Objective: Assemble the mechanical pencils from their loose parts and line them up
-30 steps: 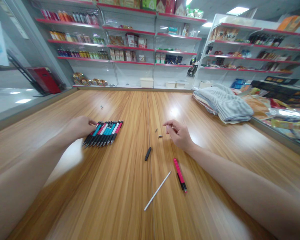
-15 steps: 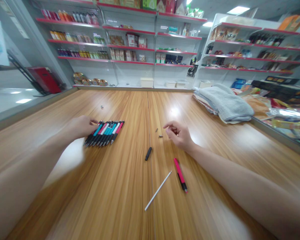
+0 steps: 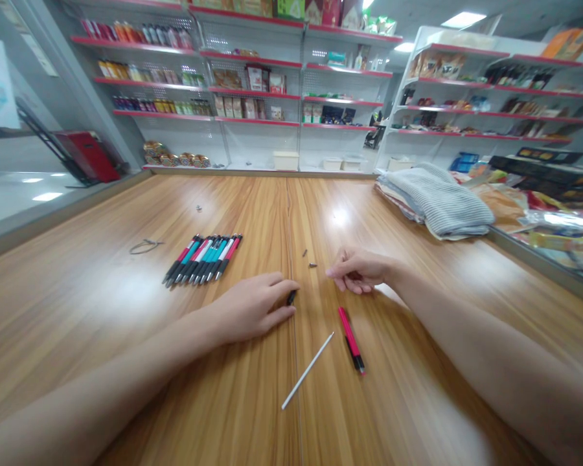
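My left hand (image 3: 260, 303) reaches to the middle of the table, thumb and fingers around a small black pen grip (image 3: 291, 297), which they partly hide. To its right, my right hand (image 3: 358, 268) hovers with fingers curled in and nothing visible in them. Close by lie a small metal pen tip (image 3: 312, 265) and a tiny spring-like piece (image 3: 304, 252). Nearer to me are a pink pen barrel (image 3: 350, 338) with a black clip and a slim white ink refill (image 3: 308, 371). A row of assembled click pens (image 3: 204, 259) in pink, teal and white lies at left.
A thin looped cord (image 3: 146, 246) rests left of the pens, and a tiny object (image 3: 199, 208) lies farther back. Folded striped cloths (image 3: 437, 200) are stacked at the back right, beside packaged goods (image 3: 558, 220). Stocked shelves (image 3: 252, 94) stand behind the wooden table (image 3: 223, 401).
My left hand has moved from the pen row to the black pen grip, uncovering the looped cord. My right hand has shifted slightly toward me and turned, its fingers more curled.
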